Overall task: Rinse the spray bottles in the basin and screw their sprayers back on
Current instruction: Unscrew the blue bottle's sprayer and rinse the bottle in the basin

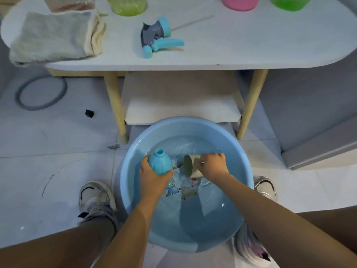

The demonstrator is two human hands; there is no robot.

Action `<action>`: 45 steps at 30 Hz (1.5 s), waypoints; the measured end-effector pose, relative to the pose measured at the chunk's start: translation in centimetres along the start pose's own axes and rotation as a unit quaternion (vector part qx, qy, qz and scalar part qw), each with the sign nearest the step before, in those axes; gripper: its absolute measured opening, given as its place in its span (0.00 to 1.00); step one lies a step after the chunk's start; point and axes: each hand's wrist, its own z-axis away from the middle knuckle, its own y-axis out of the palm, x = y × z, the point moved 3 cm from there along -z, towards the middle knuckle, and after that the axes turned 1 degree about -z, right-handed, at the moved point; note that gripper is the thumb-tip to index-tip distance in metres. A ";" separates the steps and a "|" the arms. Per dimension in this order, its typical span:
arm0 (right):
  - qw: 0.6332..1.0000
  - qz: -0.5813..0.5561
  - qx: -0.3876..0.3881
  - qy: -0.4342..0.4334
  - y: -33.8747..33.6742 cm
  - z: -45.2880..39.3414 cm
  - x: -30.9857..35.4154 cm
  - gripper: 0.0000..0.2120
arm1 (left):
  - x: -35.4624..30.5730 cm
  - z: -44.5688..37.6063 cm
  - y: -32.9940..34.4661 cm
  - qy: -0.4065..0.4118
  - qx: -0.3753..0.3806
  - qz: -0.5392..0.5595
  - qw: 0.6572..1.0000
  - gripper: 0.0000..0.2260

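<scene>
i see the left hand (152, 180) gripping the blue bottle (160, 163) upright over the basin (135, 151) and the right hand (212, 165) gripping a beige cup (190, 166) dipped sideways beside it, so i'd scoop fully, then pour slowly into the open neck.

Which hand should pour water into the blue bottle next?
Right, probably: the right hand already grips the beige cup, tipped beside the blue bottle, which the left hand holds, neck open, over the basin.
</scene>
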 end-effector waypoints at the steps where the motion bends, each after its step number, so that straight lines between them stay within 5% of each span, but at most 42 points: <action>1: 0.997 -0.057 0.014 0.041 0.0 -0.1 -0.7 0.18 | 0.0 0.0 0.0 -0.003 0.001 0.011 1.000 0.39; 5: 0.932 -0.313 0.025 0.181 -0.4 0.5 -2.9 0.18 | -0.3 0.0 -0.1 0.014 -0.006 0.026 1.000 0.39; 10: 0.856 -0.473 0.000 0.209 -1.5 1.8 -3.0 0.19 | -1.5 0.2 -0.4 0.030 -0.001 0.004 1.000 0.39; 27: 0.876 -0.460 -0.127 0.074 -9.1 2.0 -1.0 0.21 | -3.3 1.0 -0.5 0.095 0.017 -0.071 0.993 0.38; 45: 0.911 -0.348 -0.221 -0.033 -11.8 3.2 0.9 0.19 | -3.6 0.8 -0.1 0.114 0.019 -0.013 0.993 0.39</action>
